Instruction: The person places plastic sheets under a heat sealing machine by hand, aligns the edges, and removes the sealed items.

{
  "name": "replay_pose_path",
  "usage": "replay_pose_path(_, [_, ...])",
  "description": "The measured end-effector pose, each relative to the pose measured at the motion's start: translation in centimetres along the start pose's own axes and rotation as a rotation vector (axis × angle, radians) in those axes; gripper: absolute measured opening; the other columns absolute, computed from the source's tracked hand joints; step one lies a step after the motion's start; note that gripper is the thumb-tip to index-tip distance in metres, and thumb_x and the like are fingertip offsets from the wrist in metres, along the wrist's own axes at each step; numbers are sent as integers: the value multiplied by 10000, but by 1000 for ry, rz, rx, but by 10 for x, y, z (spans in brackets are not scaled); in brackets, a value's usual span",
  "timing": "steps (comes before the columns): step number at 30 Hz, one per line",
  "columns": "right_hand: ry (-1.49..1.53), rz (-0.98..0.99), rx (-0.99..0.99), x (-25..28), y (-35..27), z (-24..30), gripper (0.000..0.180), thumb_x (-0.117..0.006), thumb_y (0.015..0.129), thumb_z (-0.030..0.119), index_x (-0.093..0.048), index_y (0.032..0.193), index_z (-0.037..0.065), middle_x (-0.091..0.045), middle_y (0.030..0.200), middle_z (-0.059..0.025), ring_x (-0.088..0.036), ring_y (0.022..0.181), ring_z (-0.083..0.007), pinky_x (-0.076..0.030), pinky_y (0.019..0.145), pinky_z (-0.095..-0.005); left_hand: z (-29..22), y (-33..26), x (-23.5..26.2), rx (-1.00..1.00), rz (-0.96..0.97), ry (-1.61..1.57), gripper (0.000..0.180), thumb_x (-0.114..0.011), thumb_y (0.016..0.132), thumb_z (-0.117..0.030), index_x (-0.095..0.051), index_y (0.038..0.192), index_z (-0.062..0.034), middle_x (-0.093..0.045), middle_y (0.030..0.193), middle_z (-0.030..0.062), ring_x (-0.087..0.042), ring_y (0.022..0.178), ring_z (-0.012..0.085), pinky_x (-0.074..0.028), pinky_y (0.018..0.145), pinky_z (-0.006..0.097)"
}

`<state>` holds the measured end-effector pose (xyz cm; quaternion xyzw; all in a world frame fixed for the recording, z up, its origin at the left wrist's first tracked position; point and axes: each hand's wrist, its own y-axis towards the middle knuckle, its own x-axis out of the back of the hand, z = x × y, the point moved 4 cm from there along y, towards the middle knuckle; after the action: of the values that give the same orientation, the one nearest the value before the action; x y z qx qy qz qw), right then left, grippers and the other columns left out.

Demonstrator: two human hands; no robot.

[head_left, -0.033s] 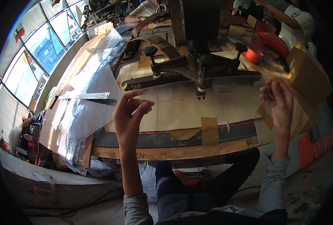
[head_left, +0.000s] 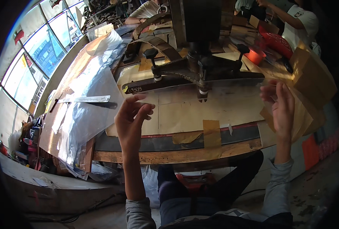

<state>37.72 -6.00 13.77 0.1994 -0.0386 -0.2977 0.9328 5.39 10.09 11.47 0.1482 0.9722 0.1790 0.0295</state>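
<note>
A thin clear plastic sheet [head_left: 177, 92] stretches between my two hands, faint against the cream board [head_left: 181, 114] beneath it. My left hand [head_left: 129, 116] is closed in a pinch at the sheet's left end, thumb against a curled finger. At the right end my right hand [head_left: 282, 105] is raised with its fingers bent together on the edge, slightly blurred. Just beyond the sheet stands a black metal press head [head_left: 200, 66] with spread arms and knobs, its long dark bar [head_left: 165, 84] lying over the board.
Brown tape [head_left: 212, 133] crosses the board's near edge, above the wooden table edge [head_left: 177, 155]. To the left lie large plastic sheets [head_left: 79, 126] with a steel ruler [head_left: 84, 99] on them. Brown cardboard [head_left: 313, 76] and an orange-red container [head_left: 255, 56] are at right. Co-workers sit beyond [head_left: 305, 23].
My right hand has shifted slightly left, its fingers blurred. My left hand keeps nearly the same pose. The whole view has slid a little.
</note>
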Motion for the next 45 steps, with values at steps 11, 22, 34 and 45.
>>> replay_pose_path(11, [-168,-327,-29,71,-21,-10,180,-545,937,189,-563,1038,41,-639,847,-40,-573,626,-64,-403,535,-193,29,-53,-22,2,-25,248,177,-567,892,-41,-567,1068,-18,-667,805,69,-667,775,139,-553,646,275])
replay_pose_path(22, [-968,-703,312,269,307,5,371,-491,946,295,-514,1228,56,-672,1019,-98,-640,775,-150,-485,652,-270,30,-72,-15,-87,-80,798,53,-621,828,-36,-637,879,-34,-637,791,92,-634,651,222,-490,594,317])
replay_pose_path(34, [-1506,438,-23,80,213,-132,528,-340,983,411,-406,1362,49,-453,1355,-206,-421,1250,-395,-353,1031,-421,31,-76,-11,-161,-73,909,85,-641,820,-86,-638,900,-60,-609,785,90,-618,716,270,-482,629,359])
replay_pose_path(45, [-1269,359,267,69,145,-62,361,-520,923,179,-511,1256,38,-285,1478,-183,-385,1298,-362,-351,1041,-403,29,-26,84,-156,50,1445,549,-673,798,-282,-477,1274,-91,-507,1263,140,-481,1179,321,-405,962,444])
